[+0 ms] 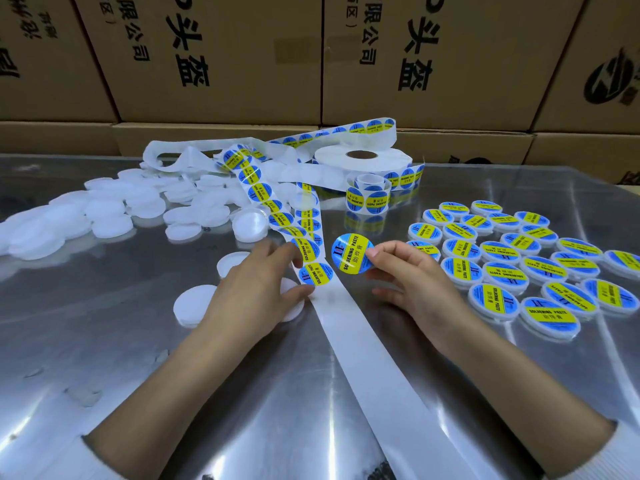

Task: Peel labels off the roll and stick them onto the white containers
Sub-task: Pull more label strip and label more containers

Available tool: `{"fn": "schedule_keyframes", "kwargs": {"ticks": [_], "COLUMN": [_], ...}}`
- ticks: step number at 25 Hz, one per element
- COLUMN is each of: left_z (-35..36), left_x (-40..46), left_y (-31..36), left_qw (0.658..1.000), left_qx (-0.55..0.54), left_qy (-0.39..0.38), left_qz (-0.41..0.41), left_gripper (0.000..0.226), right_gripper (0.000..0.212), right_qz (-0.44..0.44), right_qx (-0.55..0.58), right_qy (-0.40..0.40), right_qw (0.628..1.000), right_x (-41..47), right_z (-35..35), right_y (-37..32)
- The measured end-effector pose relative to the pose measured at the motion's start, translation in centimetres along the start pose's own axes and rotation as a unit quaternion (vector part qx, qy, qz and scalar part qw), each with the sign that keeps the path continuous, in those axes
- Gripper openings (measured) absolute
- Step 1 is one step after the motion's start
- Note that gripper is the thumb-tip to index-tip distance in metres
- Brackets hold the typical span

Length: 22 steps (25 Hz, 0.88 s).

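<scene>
Blue and yellow round label (352, 253), printed "SOLDERING PASTE", is pinched at its right edge between the thumb and forefinger of the right hand (412, 278) and held just above a shiny metal table (104, 358), free of its backing. The left hand (256, 289) holds the white backing strip (367, 344) at its left edge, thumb and fingers closed on it, right beside the next label still on the strip. The bare part of the strip runs from that hand down towards the near edge of the table. The loaded part climbs away from the hands in loose loops to the label roll (362, 161), which lies flat at the back of the table.

Under and beside the left hand lie a few unlabelled white containers (194, 304), flat round discs. A much larger heap of white containers (104, 209) is spread over the far left of the table. To the right of the right hand, a group of labelled containers (512, 265) sits in rough rows, each with the blue and yellow sticker on top. Brown cardboard boxes (242, 57) with black printed characters are stacked along the back.
</scene>
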State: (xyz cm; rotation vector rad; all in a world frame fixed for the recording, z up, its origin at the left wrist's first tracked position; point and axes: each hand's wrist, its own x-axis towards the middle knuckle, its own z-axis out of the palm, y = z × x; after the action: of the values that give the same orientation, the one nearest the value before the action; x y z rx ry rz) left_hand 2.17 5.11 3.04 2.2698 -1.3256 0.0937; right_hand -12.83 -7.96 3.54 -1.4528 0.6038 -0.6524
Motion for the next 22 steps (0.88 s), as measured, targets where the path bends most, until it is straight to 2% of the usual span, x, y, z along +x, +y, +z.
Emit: {"fn": "schedule_keyframes", "kwargs": {"ticks": [4, 6, 11, 14, 18, 20, 22], "left_z": [0.2, 0.2, 0.2, 0.3, 0.3, 0.3, 0.1], "left_x": [0.1, 0.1, -0.2, -0.4, -0.8, -0.7, -0.4], "left_y": [-0.3, 0.1, 1.9, 2.8, 3.5, 3.4, 3.4], "left_qw": [1.0, 0.995, 0.962, 0.937, 0.926, 0.925, 0.909], "left_qx": [-0.024, -0.073, -0.224, -0.311, -0.314, -0.335, -0.402], "left_qy": [0.01, 0.04, 0.109, 0.128, 0.158, 0.143, 0.109], "left_qz": [0.017, 0.045, 0.111, 0.097, 0.137, 0.108, 0.017], "left_gripper": [0.028, 0.024, 0.017, 0.019, 0.022, 0.02, 0.016], "right_gripper": [0.012, 0.002, 0.06, 0.071, 0.073, 0.073, 0.073], "right_qz": [0.01, 0.01, -0.015, -0.035, -0.054, -0.059, -0.066], "right_qx": [0.016, 0.036, 0.006, -0.032, -0.019, 0.001, 0.033], "right_qy": [-0.013, -0.015, -0.074, -0.119, -0.112, -0.096, -0.07], "right_qw": [1.0, 0.999, 0.997, 0.992, 0.992, 0.994, 0.995], "right_x": [0.0, -0.1, -0.6, -1.1, -1.0, -0.9, -0.8], "right_z": [0.0, 0.0, 0.4, 1.2, 1.5, 1.3, 1.1], "right_y": [0.1, 0.1, 0.4, 0.4, 0.4, 0.3, 0.2]}}
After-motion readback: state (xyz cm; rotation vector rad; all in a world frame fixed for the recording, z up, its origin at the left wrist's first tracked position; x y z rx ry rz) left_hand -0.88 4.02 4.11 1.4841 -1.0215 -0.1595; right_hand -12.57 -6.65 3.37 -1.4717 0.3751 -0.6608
